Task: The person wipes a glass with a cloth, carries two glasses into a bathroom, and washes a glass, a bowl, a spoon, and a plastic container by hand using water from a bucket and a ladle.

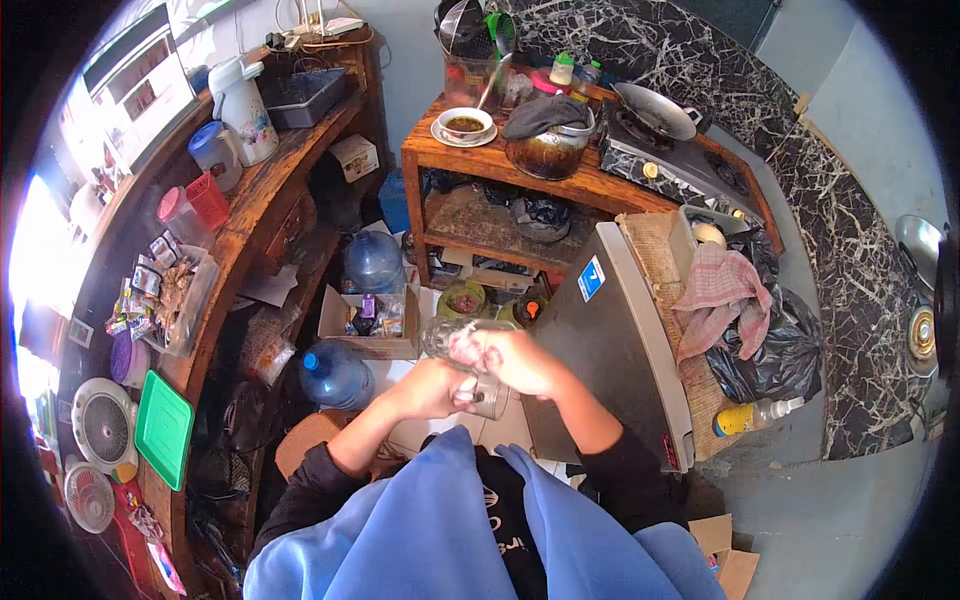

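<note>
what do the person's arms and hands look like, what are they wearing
Black long sleeves cover both arms, pushed up toward the elbows so the forearms are bare. The left hand and right hand wear no gloves; no watch or ring shows.

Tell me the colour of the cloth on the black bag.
Pink checked cloth, seen in head view.

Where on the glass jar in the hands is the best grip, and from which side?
Probably the round body near its base, taken from the person's side, as the left hand seems to do: the glass jar lies tilted away, leaving its far end to the right hand.
</note>
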Demonstrator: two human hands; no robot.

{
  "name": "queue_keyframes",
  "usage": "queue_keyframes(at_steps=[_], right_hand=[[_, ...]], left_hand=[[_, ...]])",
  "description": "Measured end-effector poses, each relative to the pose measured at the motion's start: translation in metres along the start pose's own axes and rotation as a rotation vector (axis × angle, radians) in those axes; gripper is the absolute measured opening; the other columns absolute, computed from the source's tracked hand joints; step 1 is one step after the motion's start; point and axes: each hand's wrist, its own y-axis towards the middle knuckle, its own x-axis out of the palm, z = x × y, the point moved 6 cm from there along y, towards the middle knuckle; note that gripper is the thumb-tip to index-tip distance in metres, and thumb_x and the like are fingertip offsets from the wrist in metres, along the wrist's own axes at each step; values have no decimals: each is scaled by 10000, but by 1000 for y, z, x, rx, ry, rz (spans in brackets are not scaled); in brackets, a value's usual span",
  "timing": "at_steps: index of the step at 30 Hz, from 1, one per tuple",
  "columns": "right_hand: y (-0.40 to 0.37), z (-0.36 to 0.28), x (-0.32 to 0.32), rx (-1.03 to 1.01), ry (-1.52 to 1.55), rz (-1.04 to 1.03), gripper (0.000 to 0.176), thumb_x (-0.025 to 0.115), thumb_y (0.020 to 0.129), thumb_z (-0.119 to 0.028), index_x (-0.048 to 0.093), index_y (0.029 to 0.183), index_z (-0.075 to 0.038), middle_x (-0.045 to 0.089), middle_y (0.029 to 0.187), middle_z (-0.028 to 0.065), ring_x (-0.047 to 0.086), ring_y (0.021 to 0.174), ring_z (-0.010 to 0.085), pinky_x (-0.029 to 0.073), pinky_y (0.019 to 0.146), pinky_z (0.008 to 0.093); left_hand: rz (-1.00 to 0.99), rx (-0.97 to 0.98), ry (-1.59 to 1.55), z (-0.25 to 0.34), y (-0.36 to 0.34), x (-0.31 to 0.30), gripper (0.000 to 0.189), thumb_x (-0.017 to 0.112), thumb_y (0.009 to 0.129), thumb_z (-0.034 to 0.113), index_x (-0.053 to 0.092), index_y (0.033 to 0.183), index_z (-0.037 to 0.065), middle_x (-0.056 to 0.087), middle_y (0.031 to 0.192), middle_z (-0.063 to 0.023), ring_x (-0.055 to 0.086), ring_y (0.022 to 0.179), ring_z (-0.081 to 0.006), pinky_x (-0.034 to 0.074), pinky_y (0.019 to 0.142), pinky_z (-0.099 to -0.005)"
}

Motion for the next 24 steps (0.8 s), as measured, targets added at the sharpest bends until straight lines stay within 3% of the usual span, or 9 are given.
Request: queue_keyframes(at_steps=[4,5,7,8,9,10,17,20,24], right_hand=[[-40,21,-61,-189,532,623,264,404,725,51,491,966,-14,556,811,51,542,774,156,436,697,255],[-51,17,-64,-49,806,672,232,390,763,-4,484,974,3,535,905,74,529,833,167,417,767,266],[-46,30,-53,-282,637,830,243,362,810,-88,479,997,15,481,1016,104,498,905,192,401,811,308],[-42,18,-41,-354,438,778,322,347,833,-176,463,1054,26,374,1176,137,429,1044,226,372,858,347],[-30,-12,-23,-479,712,646,390,323,844,-216,421,1146,10,259,1287,147,319,1164,256,303,927,368],[-30,-21,-11,-499,326,669,442,349,844,-252,365,1206,2,179,1336,152,228,1219,286,227,973,370],[-33,-31,3,-496,22,720,454,423,835,-264,363,1205,-9,197,1314,210,223,1213,326,232,965,393],[-8,-35,-37,-560,470,716,461,476,810,-148,337,1237,-43,232,1319,125,325,1165,209,320,912,293],[12,17,16,-72,1614,41,476,288,881,-387,340,1215,-52,466,1141,89,515,949,189,417,836,327]], left_hand=[[123,-210,-629,-11,-6,-16,422,726,586,80,309,524,72,308,488,44,260,489,-61,252,438,-226],[123,-186,-752,-13,-8,-20,458,720,592,78,271,502,97,290,486,67,247,476,-51,222,433,-225],[140,-52,-1132,-9,-7,-23,462,698,591,35,256,490,123,276,478,66,246,466,-38,204,425,-221],[167,-38,-1346,4,-3,-28,449,680,575,22,255,490,139,274,464,59,267,435,-43,195,410,-226],[165,-38,-1345,5,2,-25,449,680,575,22,255,490,139,274,464,59,267,435,-43,195,410,-226],[216,22,-1549,5,6,-25,444,680,566,33,257,490,143,283,458,55,272,417,-52,203,403,-229],[78,116,-1669,-13,3,-22,392,703,525,79,316,489,131,326,461,53,311,412,-69,235,400,-238],[-22,170,-1747,11,9,-16,373,715,518,95,345,489,122,349,468,46,318,420,-63,239,401,-228],[-32,250,-1882,17,2,-20,324,688,517,103,366,490,119,398,463,20,351,391,-76,259,388,-236]])
